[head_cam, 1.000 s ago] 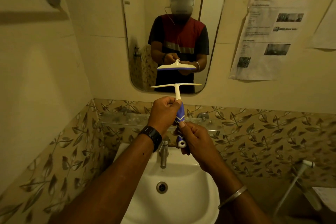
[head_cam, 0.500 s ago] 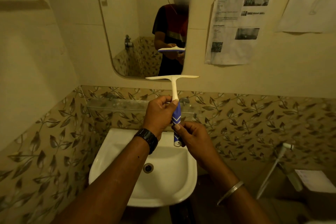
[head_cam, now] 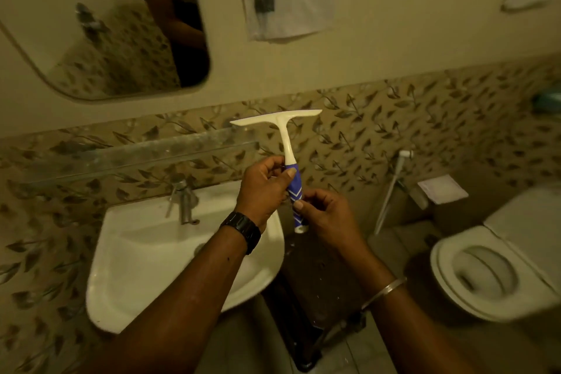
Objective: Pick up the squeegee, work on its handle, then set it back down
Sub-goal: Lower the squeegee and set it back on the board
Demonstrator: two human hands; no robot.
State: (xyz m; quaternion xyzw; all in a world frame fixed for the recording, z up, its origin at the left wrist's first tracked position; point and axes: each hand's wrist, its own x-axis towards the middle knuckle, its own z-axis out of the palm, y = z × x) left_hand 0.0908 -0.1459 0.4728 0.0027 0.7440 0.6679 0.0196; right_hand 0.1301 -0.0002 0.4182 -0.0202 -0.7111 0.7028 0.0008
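Observation:
A small squeegee [head_cam: 285, 136] with a cream blade and neck and a blue-and-white handle stands upright in the air in front of me, blade on top. My left hand [head_cam: 262, 191], with a black watch on the wrist, grips the upper part of the blue handle, thumb on its front. My right hand [head_cam: 326, 218], a metal bangle on its wrist, pinches the lower part of the handle between thumb and fingers. The white ring at the handle's bottom end shows below my right thumb.
A white sink [head_cam: 145, 255] with a metal tap [head_cam: 183, 202] is below left. A glass shelf [head_cam: 136, 152] runs along the leaf-patterned tiles. A mirror [head_cam: 100, 24] hangs above left. A toilet [head_cam: 485, 270] stands at right, a spray hose [head_cam: 391, 191] beside it. A dark stand [head_cam: 315, 288] sits under my hands.
My head has turned right and down, so the sink slid left and the toilet came into view. Both hands keep their hold on the squeegee handle; the squeegee tilts slightly left.

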